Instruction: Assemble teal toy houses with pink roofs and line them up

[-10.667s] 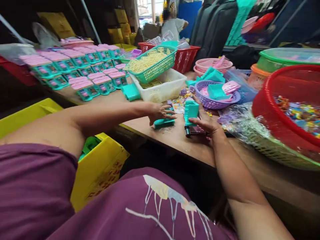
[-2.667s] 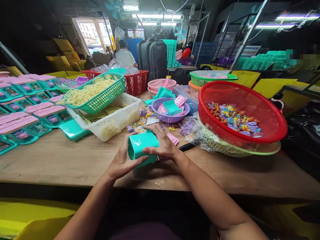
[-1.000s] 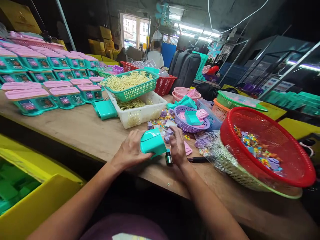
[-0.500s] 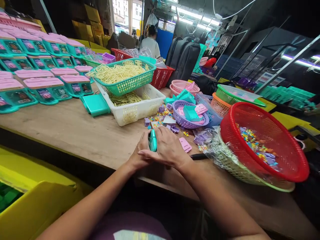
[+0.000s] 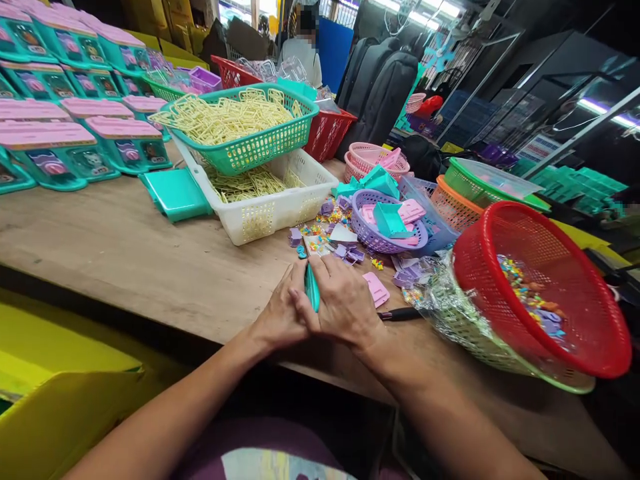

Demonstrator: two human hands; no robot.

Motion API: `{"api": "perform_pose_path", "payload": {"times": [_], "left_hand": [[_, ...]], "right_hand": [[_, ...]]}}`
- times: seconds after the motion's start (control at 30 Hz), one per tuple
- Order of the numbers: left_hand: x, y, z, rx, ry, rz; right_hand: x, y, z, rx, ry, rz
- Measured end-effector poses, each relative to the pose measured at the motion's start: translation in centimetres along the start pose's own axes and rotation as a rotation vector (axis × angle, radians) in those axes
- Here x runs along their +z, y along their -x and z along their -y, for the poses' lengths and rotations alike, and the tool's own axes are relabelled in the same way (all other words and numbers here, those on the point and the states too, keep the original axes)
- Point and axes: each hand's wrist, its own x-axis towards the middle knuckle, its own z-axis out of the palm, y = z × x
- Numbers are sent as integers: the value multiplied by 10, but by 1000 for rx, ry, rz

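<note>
Both hands press together on a teal plastic toy case (image 5: 312,293) lying on the wooden table (image 5: 125,260). My left hand (image 5: 281,308) clasps its left side and my right hand (image 5: 344,301) covers its top and right side, so only a thin teal edge shows between them. A black pen-like tool (image 5: 400,313) lies just right of my right hand, partly hidden under it. A pink flat piece (image 5: 376,289) rests beside my right hand.
A white basket (image 5: 280,207) and a teal basket (image 5: 250,143) hold yellow clips. A purple basket (image 5: 387,237) holds teal and pink parts. A red basket (image 5: 540,287) sits at right. Finished teal-and-pink toys (image 5: 65,150) line the left. Another person stands far back.
The teal case, held open-side up a second ago, is now flattened between both hands. The tool my right hand held stands hidden. The view has dropped lower.
</note>
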Motion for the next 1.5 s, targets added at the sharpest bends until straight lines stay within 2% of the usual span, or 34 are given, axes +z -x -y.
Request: {"api": "perform_pose_path", "payload": {"times": [0.13, 0.23, 0.37, 0.53, 0.67, 0.77, 0.83, 0.9, 0.97, 1.03, 1.1, 1.13, 1.23, 1.3, 1.33, 1.4, 1.5], "left_hand": [[2, 1, 3, -28, 28, -11], [3, 7, 9, -84, 55, -28], [-7, 11, 10, -65, 47, 34], [-27, -8, -18, 136, -251, 197], [-30, -21, -36, 43, -401, 313], [-24, -18, -38, 26, -482, 236], [-15, -10, -37, 102, -597, 139], [-5, 0, -36, 198, -743, 45], [3, 10, -35, 265, -811, 6], [0, 17, -35, 325, -725, 53], [-14, 17, -34, 338, -539, 70], [-25, 14, -32, 307, -438, 32], [-52, -5, -16, 79, -196, -164], [-58, -18, 1, -67, -47, -180], [-56, -23, 9, -132, 60, -149], [-47, -27, 22, -245, 289, -90], [-30, -17, 27, -295, 454, -107]], "right_hand": [[-3, -1, -2, 8, -47, -4], [-9, 5, -10, -29, -171, -15], [-7, 22, -29, 24, -318, -66], [6, 32, -42, -33, -444, -129], [10, 25, -44, 24, -443, -170], [12, 21, -42, 7, -512, -187], [15, 20, -40, 89, -596, -254], [22, 20, -39, 308, -700, -309], [29, 20, -39, 518, -829, -251], [34, 21, -41, 582, -948, -157], [33, 25, -44, 490, -940, -177], [31, 26, -45, 394, -889, -224], [22, 29, -48, 34, -712, -299], [20, 27, -44, -126, -647, -279], [22, 26, -39, -148, -622, -275], [29, 23, -26, -40, -596, -316], [44, 25, 0, 320, -689, -388]]}}
